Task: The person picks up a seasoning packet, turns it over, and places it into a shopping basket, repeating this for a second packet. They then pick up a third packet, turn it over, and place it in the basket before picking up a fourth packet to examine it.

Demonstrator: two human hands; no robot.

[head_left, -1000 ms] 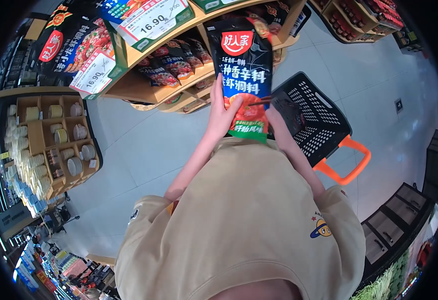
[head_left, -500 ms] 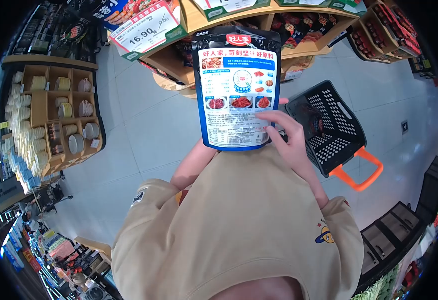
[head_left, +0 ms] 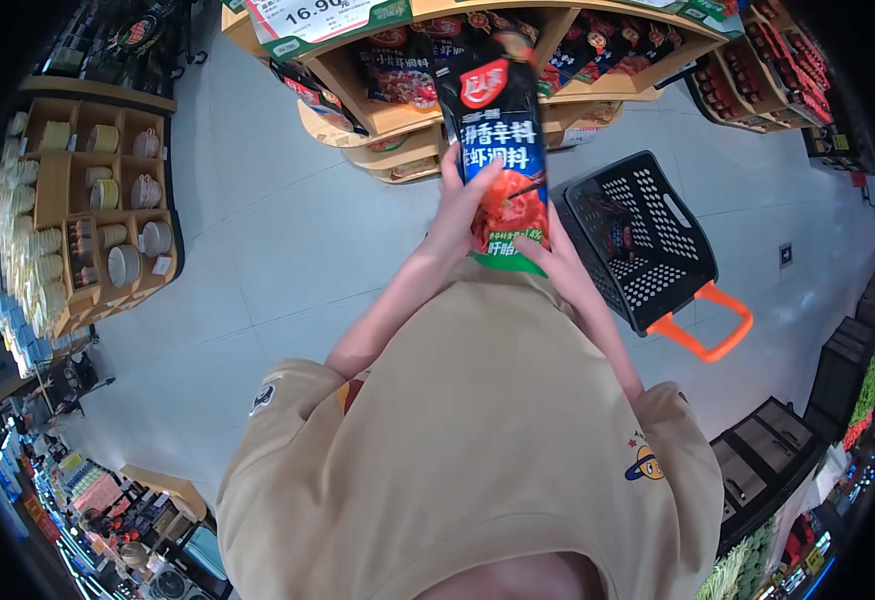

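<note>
Holding a black, blue and green flexible pouch with a red badge and pictured red food, both hands grip its lower half; it hangs in front of the wearer's chest, printed front up towards the camera. The left hand is closed on the left edge, thumb laid across the front, other fingers partly hidden. The right hand is closed at the lower right edge, thumb on the front near the green band; its remaining fingers are mostly hidden behind the pouch. The wearer has on a tan long-bodied sweatshirt

To the right of the pouch, apart from it, a black perforated plastic basket with an orange handle stands on the grey tiled floor. A dark, red-marked item lies inside, too unclear to identify. Beyond the pouch, a curved light-wood shelf unit bears similar dark pouches and a white and green price card. At far left, a wooden compartment rack contains bowls and cups
</note>
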